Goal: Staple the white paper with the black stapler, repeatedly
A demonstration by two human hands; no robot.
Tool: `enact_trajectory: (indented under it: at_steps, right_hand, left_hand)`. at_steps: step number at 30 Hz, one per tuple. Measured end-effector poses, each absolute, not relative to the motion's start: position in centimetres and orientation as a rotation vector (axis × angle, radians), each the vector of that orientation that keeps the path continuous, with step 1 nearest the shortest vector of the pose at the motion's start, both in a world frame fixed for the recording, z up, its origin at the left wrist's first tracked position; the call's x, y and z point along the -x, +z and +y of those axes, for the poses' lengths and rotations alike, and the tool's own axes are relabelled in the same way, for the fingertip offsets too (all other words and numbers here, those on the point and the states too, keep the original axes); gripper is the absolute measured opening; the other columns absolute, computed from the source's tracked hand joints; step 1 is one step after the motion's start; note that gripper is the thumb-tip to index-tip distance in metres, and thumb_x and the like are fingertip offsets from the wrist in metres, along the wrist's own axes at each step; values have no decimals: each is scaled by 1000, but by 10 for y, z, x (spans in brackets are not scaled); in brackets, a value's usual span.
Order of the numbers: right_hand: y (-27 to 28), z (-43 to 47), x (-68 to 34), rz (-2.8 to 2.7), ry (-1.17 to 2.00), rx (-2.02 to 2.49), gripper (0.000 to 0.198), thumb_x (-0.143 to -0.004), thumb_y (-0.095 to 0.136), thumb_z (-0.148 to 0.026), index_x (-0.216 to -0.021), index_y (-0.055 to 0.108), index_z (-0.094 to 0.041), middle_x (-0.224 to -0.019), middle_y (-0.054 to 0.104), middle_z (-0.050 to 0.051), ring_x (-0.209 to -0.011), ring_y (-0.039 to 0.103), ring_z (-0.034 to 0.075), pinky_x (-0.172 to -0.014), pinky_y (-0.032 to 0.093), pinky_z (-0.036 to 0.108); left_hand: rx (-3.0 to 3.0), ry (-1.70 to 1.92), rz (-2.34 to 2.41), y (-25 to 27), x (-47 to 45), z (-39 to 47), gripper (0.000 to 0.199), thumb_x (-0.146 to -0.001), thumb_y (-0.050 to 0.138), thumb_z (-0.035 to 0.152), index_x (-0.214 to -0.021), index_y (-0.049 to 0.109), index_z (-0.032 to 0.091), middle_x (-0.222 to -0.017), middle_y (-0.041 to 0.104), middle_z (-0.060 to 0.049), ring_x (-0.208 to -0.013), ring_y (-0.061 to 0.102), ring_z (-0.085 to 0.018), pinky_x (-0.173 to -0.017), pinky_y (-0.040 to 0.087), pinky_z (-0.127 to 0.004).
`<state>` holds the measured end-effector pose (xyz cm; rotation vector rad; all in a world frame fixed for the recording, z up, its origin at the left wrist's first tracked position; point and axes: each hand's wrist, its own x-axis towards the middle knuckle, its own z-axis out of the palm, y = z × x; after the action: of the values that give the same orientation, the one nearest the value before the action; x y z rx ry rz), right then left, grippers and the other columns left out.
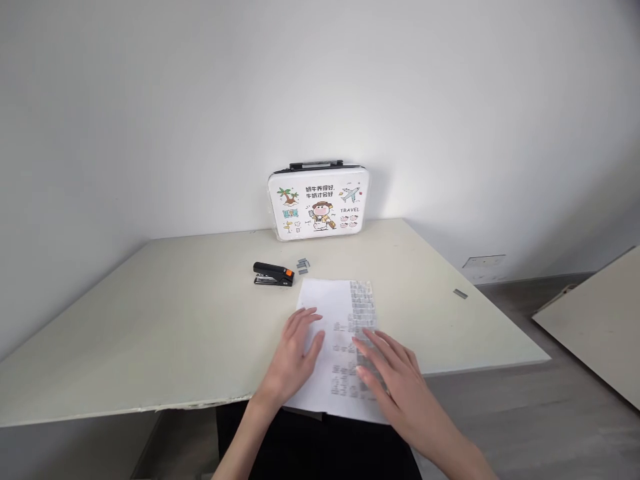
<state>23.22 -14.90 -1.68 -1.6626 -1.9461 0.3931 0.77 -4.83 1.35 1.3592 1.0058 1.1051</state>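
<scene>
Printed paper sheets [327, 303] lie at the front edge of the table, their near end reaching over it. Text and a grey patterned strip run down their right side. My left hand [295, 350] rests on the left part of the paper, fingers apart. Over the right side is my right hand [395, 377], fingers spread and slightly bent; whether all its fingertips touch the paper, I cannot tell. Beyond the paper to the left lies a black stapler [273, 274] with an orange patch. Beside it sit several strips of staples [303, 265].
A white case [319, 203] with cartoon prints and a black handle stands against the wall at the table's [165, 320] back. Another staple strip [461, 293] lies near the right edge. A white panel [600, 327] is on the far right, above the grey floor.
</scene>
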Motion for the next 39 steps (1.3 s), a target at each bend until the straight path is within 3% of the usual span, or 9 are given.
enact_trajectory:
  at_steps: [4, 9, 17, 21, 25, 28, 33, 37, 39]
  right_hand:
    - [-6, -133, -243, -1841, 448, 1623, 47, -108, 44, -47, -154, 49, -39, -165, 43, 0, -155, 34, 32, -119, 44, 58]
    - [-29, -106, -283, -1706, 423, 1681, 42, -107, 44, -50, -142, 58, -33, -157, 53, 7, -144, 50, 32, -108, 54, 53]
    - [-50, -85, -303, -1661, 375, 1722, 40, -106, 41, -54, -127, 63, -29, -148, 60, 9, -138, 54, 32, -101, 54, 51]
    - [-51, -88, -300, -1737, 269, 1691, 40, -106, 42, -54, -125, 64, -27, -146, 61, 11, -136, 56, 33, -108, 49, 54]
    - [-53, -89, -300, -1769, 216, 1694, 40, -106, 41, -54, -125, 64, -27, -145, 62, 10, -135, 56, 32, -111, 46, 54]
    - [-54, -89, -301, -1781, 197, 1704, 39, -106, 42, -53, -126, 63, -28, -145, 62, 9, -135, 57, 31, -111, 47, 52]
    - [-53, -89, -302, -1782, 207, 1713, 38, -106, 41, -52, -127, 62, -29, -147, 61, 9, -135, 56, 32, -109, 49, 52]
    - [-53, -89, -301, -1781, 199, 1703, 37, -106, 42, -52, -127, 62, -28, -146, 61, 9, -135, 57, 32, -111, 47, 53]
    - [-53, -89, -301, -1785, 200, 1705, 37, -106, 42, -51, -127, 62, -28, -146, 61, 10, -135, 56, 32, -111, 47, 53]
  left_hand:
    - [-1832, 852, 984, 9, -14, -37, 39, -89, 79, 33, -127, 73, 36, -158, 52, 0, -162, 13, -34, -130, -3, -57]
    - [-1764, 877, 1025, 0, 2, -42, 44, -85, 82, 37, -128, 73, 39, -156, 55, 2, -161, 15, -35, -129, -11, -54]
    - [-1611, 984, 1155, 6, 14, -89, 45, -82, 85, 25, -124, 76, 37, -153, 58, -1, -161, 12, -37, -129, -11, -56]
    - [-1294, 1121, 1180, 13, 17, -106, 35, -84, 79, 10, -110, 80, 33, -145, 64, -4, -162, 3, -35, -131, 0, -59]
    - [-1029, 1241, 1197, 16, 28, -93, 26, -90, 68, 5, -95, 79, 27, -133, 69, -10, -162, 9, -33, -131, 13, -52]
    - [-1125, 1259, 1189, 13, 36, -66, 24, -89, 69, 4, -96, 78, 25, -140, 66, -10, -162, 11, -31, -132, 10, -48]
    - [-1671, 1074, 1310, -3, 42, -25, 37, -80, 86, 25, -115, 77, 31, -155, 57, -3, -161, 18, -33, -128, -9, -51]
    - [-1829, 1079, 1413, -14, 49, -5, 38, -82, 83, 50, -113, 76, 30, -155, 57, -6, -160, 21, -34, -128, -6, -53]
    - [-1790, 1122, 1433, -16, 54, 3, 38, -82, 82, 53, -111, 76, 29, -154, 58, -7, -160, 19, -33, -128, -6, -52]
